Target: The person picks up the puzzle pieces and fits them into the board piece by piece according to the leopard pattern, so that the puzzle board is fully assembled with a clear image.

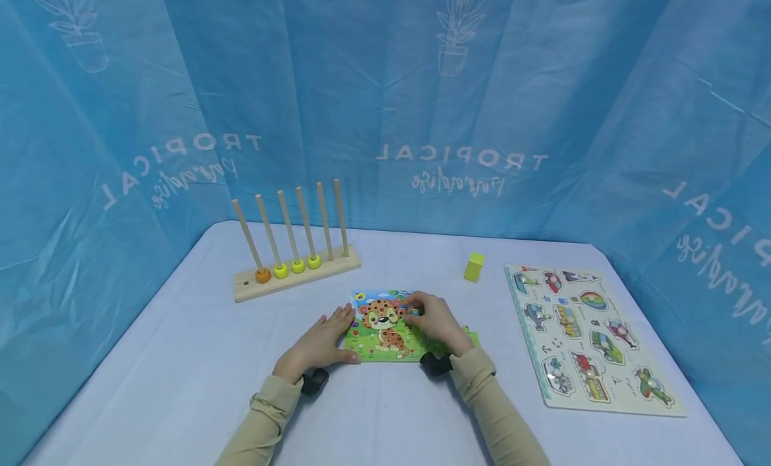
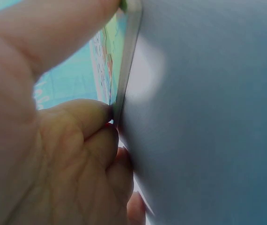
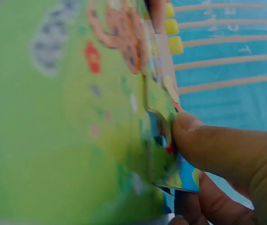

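Note:
A jigsaw puzzle (image 1: 379,322) with a spotted leopard cub on green grass lies flat on the white table. My left hand (image 1: 319,342) rests against its left side, fingers extended along the edge and thumb at the near corner; the puzzle's edge (image 2: 126,65) shows between them in the left wrist view. Over the puzzle's upper right part, my right hand (image 1: 435,319) pinches a small puzzle piece (image 3: 187,176), coloured green and blue, between thumb and fingers. It stands tilted above the picture. Another green part (image 1: 473,337) shows beside the right wrist, partly hidden by it.
Behind on the left stands a wooden peg rack (image 1: 298,278) with an orange bead and several yellow beads. A small yellow-green block (image 1: 474,267) is at the back. On the right lies a vehicle peg-puzzle board (image 1: 578,339). A blue curtain (image 1: 385,104) hangs behind the table.

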Demonstrator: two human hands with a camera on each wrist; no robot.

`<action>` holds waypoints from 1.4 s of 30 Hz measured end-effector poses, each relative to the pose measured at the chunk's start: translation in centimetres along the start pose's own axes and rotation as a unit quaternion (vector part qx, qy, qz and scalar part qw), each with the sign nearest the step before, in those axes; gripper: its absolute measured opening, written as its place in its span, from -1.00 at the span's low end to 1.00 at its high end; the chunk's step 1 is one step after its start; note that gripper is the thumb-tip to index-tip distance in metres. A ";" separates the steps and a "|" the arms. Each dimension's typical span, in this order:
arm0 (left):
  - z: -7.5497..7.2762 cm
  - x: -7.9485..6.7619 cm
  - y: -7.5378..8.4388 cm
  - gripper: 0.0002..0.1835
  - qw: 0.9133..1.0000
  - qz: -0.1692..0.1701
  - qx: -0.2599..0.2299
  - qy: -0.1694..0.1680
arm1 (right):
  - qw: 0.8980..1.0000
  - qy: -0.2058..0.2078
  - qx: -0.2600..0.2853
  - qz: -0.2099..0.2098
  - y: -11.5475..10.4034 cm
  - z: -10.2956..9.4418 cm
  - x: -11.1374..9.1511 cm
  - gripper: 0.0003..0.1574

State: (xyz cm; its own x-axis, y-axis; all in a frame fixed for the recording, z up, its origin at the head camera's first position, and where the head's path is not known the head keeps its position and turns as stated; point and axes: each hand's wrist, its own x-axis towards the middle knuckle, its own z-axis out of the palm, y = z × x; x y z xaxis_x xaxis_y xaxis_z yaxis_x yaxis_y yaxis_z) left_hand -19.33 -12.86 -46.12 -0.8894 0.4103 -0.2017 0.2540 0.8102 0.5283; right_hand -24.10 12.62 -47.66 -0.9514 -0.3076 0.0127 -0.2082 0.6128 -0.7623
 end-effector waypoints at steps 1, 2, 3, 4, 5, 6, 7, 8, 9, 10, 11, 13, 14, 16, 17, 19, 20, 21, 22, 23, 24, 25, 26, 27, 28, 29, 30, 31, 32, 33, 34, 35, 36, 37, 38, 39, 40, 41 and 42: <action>0.0 0.0 0.0 0.03 1.000 0.000 0.000 0.000 | 1.000 0.004 -0.008 -0.003 0.0 0.1 0.0 -0.73; 0.0 0.0 0.0 0.03 1.000 0.001 0.000 0.001 | 1.000 0.011 -0.021 -0.007 0.0 0.1 0.1 -0.72; 0.0 0.0 0.0 0.03 1.000 0.001 0.000 0.001 | 0.999 0.015 -0.030 -0.009 0.0 0.2 0.1 -0.71; 0.0 0.0 0.1 0.03 1.000 0.001 -0.001 0.001 | 0.999 0.019 -0.040 -0.010 0.0 0.3 0.1 -0.69; 0.0 0.0 0.1 0.03 1.000 0.001 -0.002 0.001 | 0.998 0.021 -0.049 -0.012 0.1 0.3 0.1 -0.68; 0.0 0.0 0.1 0.03 1.000 0.001 -0.003 0.002 | 0.998 0.022 -0.054 -0.012 0.1 0.4 0.2 -0.67; 0.0 -0.1 0.1 0.02 1.000 0.002 -0.004 0.002 | 0.998 0.022 -0.057 -0.010 0.2 0.4 0.2 -0.67; 0.0 -0.1 0.1 0.02 1.000 0.002 -0.005 0.002 | 0.998 0.023 -0.060 -0.010 0.2 0.5 0.2 -0.66; -0.1 -0.1 0.1 0.02 1.000 0.002 -0.006 0.002 | 0.998 0.023 -0.060 -0.009 0.3 0.5 0.2 -0.67; -0.1 -0.1 0.1 0.02 1.000 0.001 -0.007 0.002 | 0.998 0.024 -0.061 -0.009 0.3 0.5 0.2 -0.67; -0.1 -0.1 0.1 0.02 1.000 0.001 -0.008 0.002 | 0.998 0.023 -0.060 -0.010 0.3 0.5 0.2 -0.67; -0.1 -0.1 0.1 0.02 1.000 0.000 -0.009 0.002 | 0.998 0.022 -0.051 -0.012 0.4 0.3 0.2 -0.67; 0.0 -0.1 0.1 0.02 1.000 0.000 -0.008 0.002 | 0.999 0.021 -0.043 -0.011 0.4 0.2 0.1 -0.67; 0.0 0.0 0.1 0.02 1.000 0.001 -0.008 0.003 | 0.999 0.024 -0.026 -0.006 0.6 -0.4 -0.1 -0.69; 0.1 0.0 0.1 0.02 1.000 0.002 -0.008 0.003 | 1.000 0.026 -0.015 0.001 0.8 -0.8 -0.2 -0.70; 0.1 0.0 0.0 0.02 1.000 0.005 -0.007 0.003 | 0.999 0.033 -0.001 0.017 1.3 -1.7 -0.6 -0.71; 0.2 0.0 0.0 0.02 1.000 0.006 -0.006 0.002 | 0.999 0.036 0.003 0.026 1.6 -2.2 -0.8 -0.73; 0.2 0.0 0.0 0.02 1.000 0.007 -0.006 0.002 | 0.999 0.039 0.003 0.035 1.9 -2.8 -1.0 -0.73; 0.2 0.0 0.0 0.02 1.000 0.007 -0.006 0.002 | 0.998 0.041 0.002 0.043 2.2 -3.3 -1.3 -0.74; 0.2 0.0 0.0 0.03 1.000 0.006 -0.005 0.001 | 0.998 0.040 0.001 0.049 2.6 -3.8 -1.6 -0.74; 0.2 0.0 0.0 0.03 1.000 0.004 -0.004 0.000 | 0.998 0.039 0.000 0.053 3.0 -4.3 -1.9 -0.74; 0.1 0.0 0.1 0.03 1.000 0.003 -0.003 0.000 | 0.998 0.037 -0.001 0.055 3.4 -4.7 -2.3 -0.74; 0.1 0.0 0.1 0.03 1.000 0.002 -0.003 0.000 | 0.998 0.034 0.000 0.058 3.7 -5.1 -2.7 -0.74; 0.1 0.0 0.0 0.03 1.000 0.001 -0.003 0.000 | 0.998 0.030 0.000 0.059 4.0 -5.4 -3.2 -0.74; 0.0 -0.1 0.0 0.03 1.000 0.000 -0.002 0.000 | 0.998 0.026 0.004 0.060 4.2 -5.6 -3.7 -0.73; 0.0 -0.1 0.0 0.03 1.000 -0.001 -0.002 0.000 | 0.998 0.019 0.008 0.060 4.4 -5.8 -4.2 -0.71; 0.0 -0.1 0.0 0.03 1.000 -0.001 -0.001 0.000 | 0.998 0.013 0.012 0.060 4.5 -5.8 -4.7 -0.68; 0.0 -0.1 0.0 0.03 1.000 0.001 -0.001 0.002 | 0.998 0.006 0.011 0.058 4.5 -5.8 -5.2 -0.64; 0.0 -0.1 0.0 0.03 1.000 0.002 0.000 0.002 | 0.998 0.000 0.008 0.056 4.5 -5.7 -5.7 -0.59; 0.0 -0.1 -0.1 0.03 1.000 0.003 0.000 0.002 | 0.999 -0.005 0.002 0.049 4.4 -5.6 -6.1 -0.52; 0.0 -0.1 -0.1 0.03 1.000 0.002 0.001 0.002 | 0.999 -0.007 -0.009 0.042 4.4 -5.4 -6.4 -0.44; 0.0 -0.1 -0.1 0.03 1.000 0.003 0.001 0.003 | 0.999 -0.006 -0.024 0.034 4.3 -5.1 -6.5 -0.36; 0.0 0.0 -0.1 0.03 1.000 0.003 0.001 0.003 | 0.999 -0.003 -0.038 0.027 4.1 -4.9 -6.7 -0.29; 0.0 0.0 -0.1 0.02 1.000 0.003 0.001 0.004 | 0.998 0.001 -0.052 0.023 4.0 -4.6 -6.7 -0.23; 0.1 0.0 -0.2 0.02 1.000 0.002 0.002 0.003 | 0.998 0.005 -0.063 0.022 3.8 -4.4 -6.7 -0.19; 0.1 0.0 -0.2 0.02 1.000 0.003 0.001 0.003 | 0.997 0.008 -0.066 0.026 3.7 -4.2 -6.6 -0.17; 0.1 0.1 -0.2 0.02 1.000 0.002 0.002 0.003 | 0.997 0.010 -0.068 0.032 3.5 -4.0 -6.5 -0.17; 0.2 0.1 -0.2 0.02 1.000 0.004 0.003 0.003 | 0.997 0.010 -0.066 0.038 3.4 -3.9 -6.3 -0.20; 0.2 0.1 -0.2 0.02 1.000 0.004 0.003 0.003 | 0.997 0.010 -0.062 0.044 3.2 -3.8 -6.1 -0.23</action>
State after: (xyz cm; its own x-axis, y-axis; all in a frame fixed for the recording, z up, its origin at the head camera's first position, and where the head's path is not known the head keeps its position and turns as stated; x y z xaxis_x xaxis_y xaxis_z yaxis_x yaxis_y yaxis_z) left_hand -19.37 -12.92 -46.37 -0.8900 0.4133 -0.1924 0.2625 0.8097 0.5249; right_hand -19.87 19.24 -47.74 -0.9711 -0.2356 -0.0370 -0.1497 0.7229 -0.6745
